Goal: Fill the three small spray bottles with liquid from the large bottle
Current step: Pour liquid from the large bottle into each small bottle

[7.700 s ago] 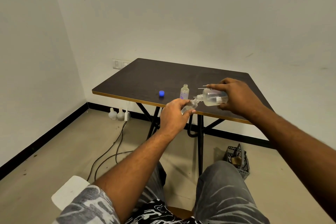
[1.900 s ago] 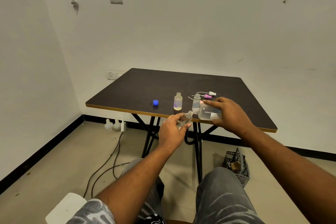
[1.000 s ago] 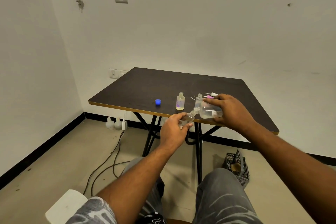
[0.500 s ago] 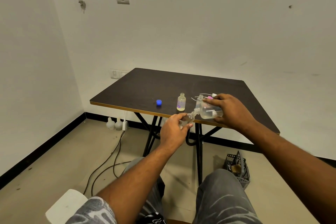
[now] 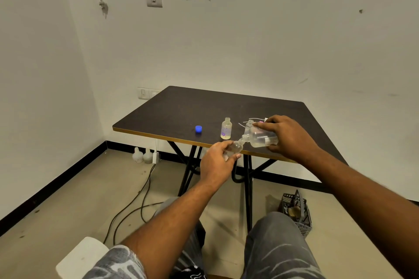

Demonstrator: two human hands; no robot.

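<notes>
Desk (image 5: 181, 106) — dark top, pale edge band, black crossed legs; much of the surface is bare toward the far and left sides. Large bottle (image 5: 260, 137) is held tipped nearly level in the right hand (image 5: 288, 136), fingers closed round its body, its neck meeting the mouth of a small spray bottle (image 5: 234, 147). That small bottle is pinched at a slant by the left hand (image 5: 215, 163), out over the near desk edge rather than above the top. A second small bottle (image 5: 226, 128) stands upright and uncapped on the desk, just left of the pour; a third (image 5: 249, 125) is partly hidden behind the large one. A blue cap (image 5: 198, 128) lies further left, apart. Spray heads (image 5: 260, 119) lie beyond the right hand.

Pouring is judged under way. Mouths are best kept touching and the tilt raised slowly — the opening is narrow and any spill would fall to the floor. Fill level cannot be read. Room for setting down is open left of the cap.
</notes>
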